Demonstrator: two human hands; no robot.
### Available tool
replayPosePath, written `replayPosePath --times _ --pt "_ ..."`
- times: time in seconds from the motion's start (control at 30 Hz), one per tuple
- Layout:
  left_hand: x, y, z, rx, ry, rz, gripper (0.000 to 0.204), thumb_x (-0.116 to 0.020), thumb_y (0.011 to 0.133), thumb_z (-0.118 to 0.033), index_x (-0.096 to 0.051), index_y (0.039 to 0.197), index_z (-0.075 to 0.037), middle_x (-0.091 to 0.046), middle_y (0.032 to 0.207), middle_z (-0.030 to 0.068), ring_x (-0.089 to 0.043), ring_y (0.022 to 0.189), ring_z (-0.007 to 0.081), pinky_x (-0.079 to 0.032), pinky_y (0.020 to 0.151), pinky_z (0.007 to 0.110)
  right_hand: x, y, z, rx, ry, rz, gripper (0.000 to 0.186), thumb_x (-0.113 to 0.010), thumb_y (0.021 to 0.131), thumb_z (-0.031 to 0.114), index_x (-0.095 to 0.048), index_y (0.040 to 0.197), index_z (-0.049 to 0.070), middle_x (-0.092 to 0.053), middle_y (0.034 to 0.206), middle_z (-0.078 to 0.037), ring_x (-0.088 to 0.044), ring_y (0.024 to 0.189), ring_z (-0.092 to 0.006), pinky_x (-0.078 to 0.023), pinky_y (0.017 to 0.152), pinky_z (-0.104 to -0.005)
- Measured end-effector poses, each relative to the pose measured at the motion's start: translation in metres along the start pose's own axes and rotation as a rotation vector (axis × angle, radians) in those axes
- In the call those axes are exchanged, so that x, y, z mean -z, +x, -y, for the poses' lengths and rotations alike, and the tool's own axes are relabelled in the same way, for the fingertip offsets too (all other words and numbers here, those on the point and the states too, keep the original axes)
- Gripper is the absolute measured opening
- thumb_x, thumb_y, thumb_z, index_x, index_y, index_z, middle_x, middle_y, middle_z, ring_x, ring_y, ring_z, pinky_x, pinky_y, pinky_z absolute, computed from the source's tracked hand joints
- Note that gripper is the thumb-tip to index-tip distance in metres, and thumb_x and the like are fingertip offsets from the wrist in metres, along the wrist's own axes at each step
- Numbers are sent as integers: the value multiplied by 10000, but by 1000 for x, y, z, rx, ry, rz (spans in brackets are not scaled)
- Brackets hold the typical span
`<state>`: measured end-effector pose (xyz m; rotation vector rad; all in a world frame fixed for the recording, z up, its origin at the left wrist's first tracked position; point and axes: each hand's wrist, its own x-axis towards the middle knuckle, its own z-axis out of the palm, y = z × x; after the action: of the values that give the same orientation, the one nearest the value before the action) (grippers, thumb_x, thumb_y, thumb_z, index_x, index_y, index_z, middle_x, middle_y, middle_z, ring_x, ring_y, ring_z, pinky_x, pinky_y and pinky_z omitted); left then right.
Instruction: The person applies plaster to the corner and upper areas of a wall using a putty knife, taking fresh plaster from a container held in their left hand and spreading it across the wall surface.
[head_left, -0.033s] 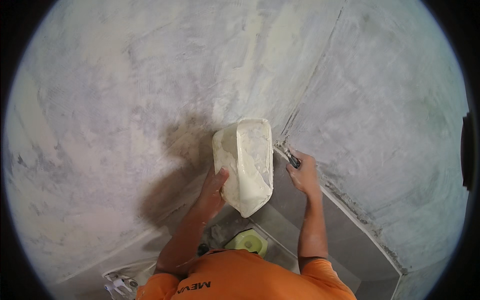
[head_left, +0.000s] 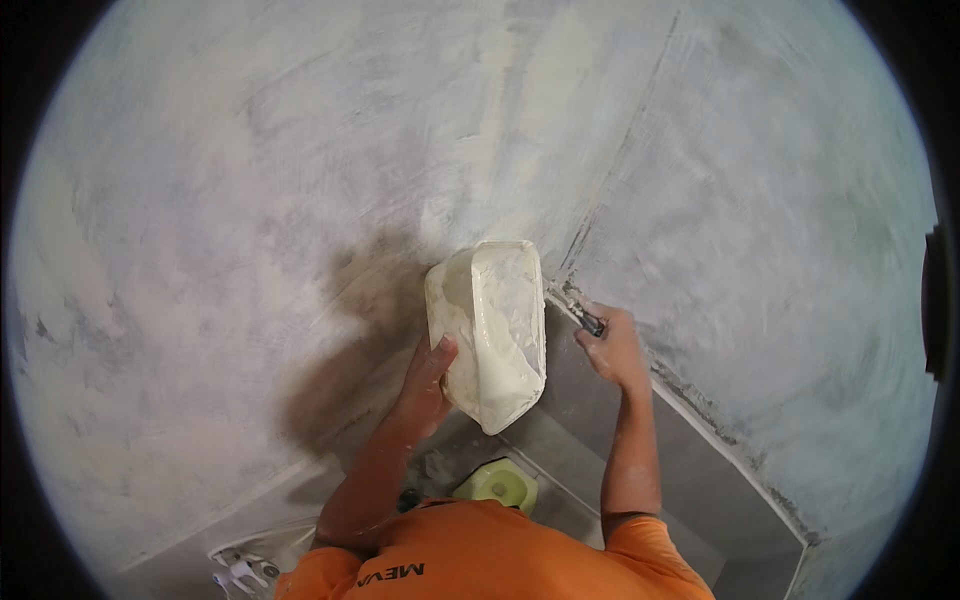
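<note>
A person in an orange shirt (head_left: pixel 480 560) stands close to a grey plastered wall (head_left: pixel 250 200). The left hand (head_left: pixel 428 378) grips the near left edge of a white tray (head_left: pixel 490 330) of wet plaster, held up at centre. Just right, the right hand (head_left: pixel 612 345) is closed around a dark-handled tool (head_left: pixel 585 315) pressed into the wall's corner.

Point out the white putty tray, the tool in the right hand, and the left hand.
white putty tray (head_left: pixel 492 330), head view, on its putty-coated inside.
tool (head_left: pixel 592 322), head view, on its dark handle above the fist.
left hand (head_left: pixel 427 385), head view, on its back.

Left hand (head_left: pixel 428 380) gripping, right hand (head_left: pixel 612 345) apparently closed, both raised.
</note>
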<state>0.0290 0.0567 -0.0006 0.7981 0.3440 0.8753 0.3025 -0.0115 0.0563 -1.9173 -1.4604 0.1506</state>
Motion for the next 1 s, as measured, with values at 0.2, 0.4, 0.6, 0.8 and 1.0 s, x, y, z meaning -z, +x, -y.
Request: replayPosePath --times 0.2,0.4,0.6,0.8,1.0 --pt "3 6 7 66 -26 -6 683 -445 1058 -549 -389 1519 -48 -555 1430 135 -562 1298 269 -451 1099 463 48 63 -8 159 -18 -383 468 -650 766 146 -679 1190 -52 -635 785 -279 -623 732 -397 -512 765 -419" --pt "9 -8 -10 93 69 -98 663 -436 1063 -533 -384 1528 -63 -530 1451 140 -549 1309 308 -457 1091 490 27 88 1 28 36 -388 432 -672 772 114 -680 1166 -62 -641 861 -305 -636 789 -364 -512 781 -393" --pt "23 -14 3 69 51 -55 657 -505 1043 -508 -398 1520 -69 -539 1435 128 -547 1307 310 -456 1090 490 -67 12 -24 41 175 -296 504 -657 789 45 -641 1286 -42 -667 1015 -334 -698 927 -421 -520 873 -387" --pt "1 -4 -4 180 -63 -37 667 -518 1040 -506 -398 1504 -41 -557 1413 115 -558 1295 259 -464 1077 440 -48 -37 -34 62 330 -115 424 -732 867 143 -676 1249 -32 -711 854 -140 -609 724 -192 -510 740 -334" --pt "-18 12 -3 155 -262 91 677 -413 1052 -589 -398 1522 -102 -550 1427 105 -549 1304 277 -456 1090 482 30 -60 23 -187 671 -42 280 -727 932 177 -729 1150 2 -537 743 61 -442 668 -32 -348 586 -233"
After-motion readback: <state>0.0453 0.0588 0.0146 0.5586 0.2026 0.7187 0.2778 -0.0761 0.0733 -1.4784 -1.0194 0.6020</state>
